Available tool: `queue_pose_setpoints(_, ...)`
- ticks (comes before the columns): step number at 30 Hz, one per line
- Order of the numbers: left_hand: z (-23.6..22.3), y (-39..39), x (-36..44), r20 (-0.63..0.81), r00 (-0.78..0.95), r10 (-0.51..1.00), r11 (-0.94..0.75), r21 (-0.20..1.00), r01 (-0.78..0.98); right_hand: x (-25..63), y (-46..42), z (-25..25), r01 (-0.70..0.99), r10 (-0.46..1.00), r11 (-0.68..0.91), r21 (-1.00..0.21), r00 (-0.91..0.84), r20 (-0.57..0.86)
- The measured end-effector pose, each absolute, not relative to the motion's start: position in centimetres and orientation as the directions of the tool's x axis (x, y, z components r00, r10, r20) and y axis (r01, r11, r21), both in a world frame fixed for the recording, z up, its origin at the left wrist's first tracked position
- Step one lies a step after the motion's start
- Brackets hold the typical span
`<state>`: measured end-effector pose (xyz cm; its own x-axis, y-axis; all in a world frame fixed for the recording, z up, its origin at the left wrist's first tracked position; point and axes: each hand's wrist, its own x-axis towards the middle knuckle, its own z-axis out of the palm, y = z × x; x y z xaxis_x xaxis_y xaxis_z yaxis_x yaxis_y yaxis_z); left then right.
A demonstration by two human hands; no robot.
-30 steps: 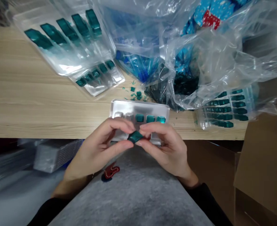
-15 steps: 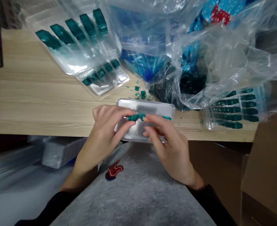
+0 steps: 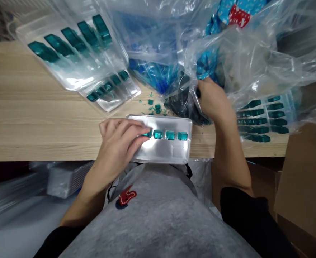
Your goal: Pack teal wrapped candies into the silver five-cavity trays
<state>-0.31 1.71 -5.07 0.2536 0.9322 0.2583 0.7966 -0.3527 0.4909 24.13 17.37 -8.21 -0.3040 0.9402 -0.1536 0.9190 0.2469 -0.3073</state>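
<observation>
A clear plastic tray [image 3: 163,152] lies at the front edge of the table, with a row of small glossy teal pieces [image 3: 170,135] set in it. My left hand [image 3: 124,139] is over the tray's left end, thumb and fingers closed on the leftmost teal piece [image 3: 147,134]. My right hand [image 3: 213,98] reaches into the mouth of a clear plastic bag [image 3: 190,96] that holds dark teal pieces. The bag and the back of the hand hide its fingers, so what they hold does not show.
Filled trays [image 3: 71,68] of teal pieces overlap at the back left. Another filled tray [image 3: 265,118] lies at the right. Teal scraps [image 3: 158,107] are scattered behind the front tray. A bag of blue pieces [image 3: 158,68] stands at the back. Cardboard [image 3: 303,172] rises at the right.
My right hand has left the tray and moved up and right into the bag. My left hand stays at the tray's left end. The row of teal pieces is now uncovered.
</observation>
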Motion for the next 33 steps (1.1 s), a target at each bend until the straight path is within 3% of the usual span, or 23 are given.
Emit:
queue_pose_setpoints(6,-5.8,1.3,-0.7,0.261,0.227,0.938,-0.342,0.603,0.72,23.8,18.5,-10.1,0.896,0.908,0.295,-0.333,-0.371,-0.194)
queue_pose_setpoints(11,-5.7,0.6,-0.8,0.323,0.055,0.945,-0.282,0.717,0.638,24.4,17.6,-9.6,0.922,0.931,0.209,-0.325,-0.289,-0.221)
queue_pose_setpoints(16,-5.0,0.5,-1.7,0.363,-0.049,0.93,-0.243,0.711,0.66,23.8,18.0,-9.9,0.937,0.936,0.171,-0.304,-0.25,-0.246)
queue_pose_setpoints(19,-4.7,0.6,-2.0,0.362,-0.083,0.928,-0.215,0.706,0.675,24.1,18.0,-9.4,0.921,0.938,0.191,-0.34,-0.273,-0.212)
queue_pose_setpoints(23,-4.2,1.0,-1.9,0.337,-0.157,0.928,-0.16,0.744,0.648,25.5,16.7,-7.4,0.864,0.954,0.238,-0.445,-0.293,-0.059)
queue_pose_setpoints(25,-4.0,1.3,-1.6,0.318,-0.182,0.93,-0.147,0.779,0.61,26.0,15.7,-6.2,0.76,0.969,0.227,-0.608,-0.241,0.061)
queue_pose_setpoints(28,-3.8,1.8,-0.7,0.349,-0.202,0.915,-0.183,0.806,0.563,25.7,13.6,-4.6,0.316,0.983,0.18,-0.932,-0.102,0.156)
queue_pose_setpoints(30,-3.5,2.2,0.1,0.377,-0.17,0.91,-0.238,0.814,0.53,24.7,11.9,-3.7,0.027,0.984,0.142,-0.989,-0.109,0.139)
queue_pose_setpoints(33,-2.7,2.6,1.8,0.368,-0.079,0.926,-0.288,0.828,0.482,22.6,9.3,-2.2,-0.187,0.973,0.06,-0.98,-0.21,0.099)
